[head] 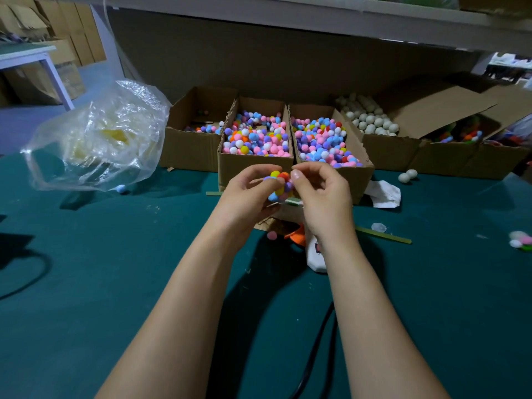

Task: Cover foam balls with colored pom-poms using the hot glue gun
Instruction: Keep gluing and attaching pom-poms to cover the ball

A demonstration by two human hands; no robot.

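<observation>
I am holding a small foam ball partly covered in yellow, red, purple, pink and blue pom-poms (pixel 280 184) between both hands, raised above the desk in front of me. My left grip (pixel 247 191) is curling round the ball's left side, fingers clamped on it. My right grip (pixel 322 197) is closing on its right side, the thumb tip pressing against the red pom-pom near the top; I cannot tell whether it is also pinching a loose pom-pom.

Below my right wrist a white and orange hot glue gun (pixel 313 254) is lying on the dark green felt-covered desk (pixel 115 283), its black cord (pixel 313 341) running back toward me between my forearms. A loose pink pom-pom (pixel 271 235) is lying just left of the gun, and a thin pale green stick (pixel 383 234) is lying to its right.

Just beyond my grips two open cardboard boxes of mixed pom-poms are standing side by side, one (pixel 253 168) behind the left grip, the other (pixel 359 156) behind the right. Farther right, a cardboard box of bare white foam balls (pixel 385 151) is sitting, with two loose white foam balls (pixel 407 175) on the desk before it. Well to the left, a crumpled clear plastic bag (pixel 98 142) is resting.
</observation>
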